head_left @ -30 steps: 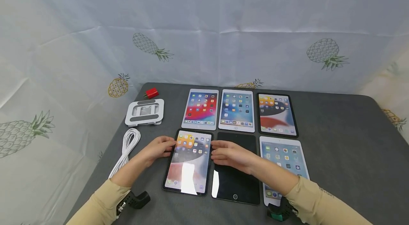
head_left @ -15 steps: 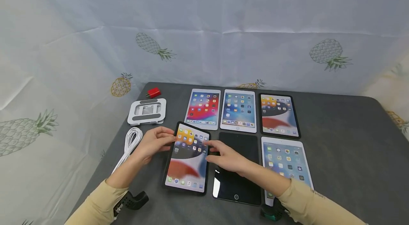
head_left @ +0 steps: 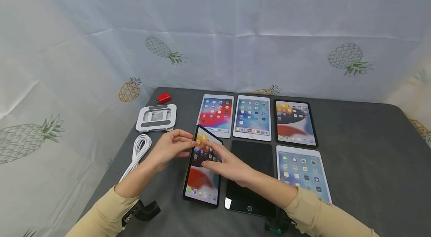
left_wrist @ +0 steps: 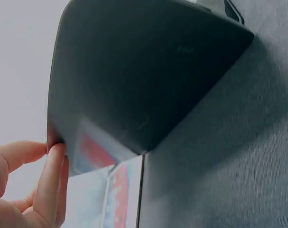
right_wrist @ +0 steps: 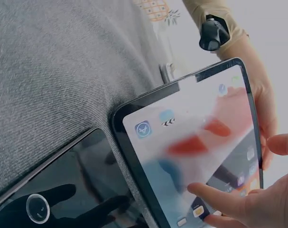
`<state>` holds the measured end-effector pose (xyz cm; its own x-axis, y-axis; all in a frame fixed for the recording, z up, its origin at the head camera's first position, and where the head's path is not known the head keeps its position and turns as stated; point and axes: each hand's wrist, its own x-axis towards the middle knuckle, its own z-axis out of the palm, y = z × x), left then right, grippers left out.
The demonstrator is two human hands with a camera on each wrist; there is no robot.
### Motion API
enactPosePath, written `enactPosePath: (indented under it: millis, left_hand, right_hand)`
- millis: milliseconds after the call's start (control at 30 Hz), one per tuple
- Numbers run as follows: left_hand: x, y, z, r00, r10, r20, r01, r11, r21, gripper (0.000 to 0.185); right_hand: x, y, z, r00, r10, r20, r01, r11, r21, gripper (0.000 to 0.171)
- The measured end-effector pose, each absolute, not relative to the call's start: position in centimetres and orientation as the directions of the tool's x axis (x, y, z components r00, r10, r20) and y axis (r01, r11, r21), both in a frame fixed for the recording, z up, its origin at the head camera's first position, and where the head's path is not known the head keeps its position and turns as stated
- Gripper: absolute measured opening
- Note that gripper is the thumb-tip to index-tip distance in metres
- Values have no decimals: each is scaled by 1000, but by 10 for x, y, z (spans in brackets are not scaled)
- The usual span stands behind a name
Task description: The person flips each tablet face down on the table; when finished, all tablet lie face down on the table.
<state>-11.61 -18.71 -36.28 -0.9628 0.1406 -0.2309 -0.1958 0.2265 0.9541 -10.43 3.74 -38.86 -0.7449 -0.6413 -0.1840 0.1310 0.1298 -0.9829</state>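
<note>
A black-framed tablet (head_left: 202,181) with its screen lit is tilted up off the table, its left side raised. My left hand (head_left: 171,149) pinches its left edge near the top, thumb and fingertips on opposite faces. The left wrist view looks at the dark back of the tablet (left_wrist: 134,71), which mirrors a red patch. My right hand (head_left: 232,166) lies across the upper right of the screen with fingers spread; whether the fingertips touch the glass I cannot tell. Beneath that forearm is a dark tablet (head_left: 249,192) with a round home button, its screen off.
Behind lie a white tablet with a red screen (head_left: 215,113), a white tablet with a blue screen (head_left: 252,117) and a black-framed tablet (head_left: 296,123). Another white tablet (head_left: 304,173) is at right. Left stand a folded stand (head_left: 156,117), white cable (head_left: 139,151) and red plug (head_left: 164,98).
The tablet went from lying flat to tilted, its left side lifted by my left hand as that hand moved up and right. My right hand shifted left from its right edge over the screen.
</note>
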Motion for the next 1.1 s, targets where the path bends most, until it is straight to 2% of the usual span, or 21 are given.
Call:
enactPosePath:
  millis: [300,633,800,1100]
  left_hand:
    - [-107,-173,-366,-951,210,-226,-197,150,969,37]
    - [-104,-155,-362,-947,268,-177,-170,52,984,37]
    - [-105,-150,-359,-947,284,-152,-137,71,988,39]
    - [-106,-149,-372,-909,357,-217,-171,155,973,47]
  right_hand:
    - [-104,44,-386,-760,-621,-189,199,53,-978,68]
    - [-105,45,-385,-784,-602,-150,211,-31,-977,74]
    - [-106,47,-386,-797,-587,-143,216,-56,-975,76]
    - [-110,62,-388,-789,-596,-151,224,-50,-973,77]
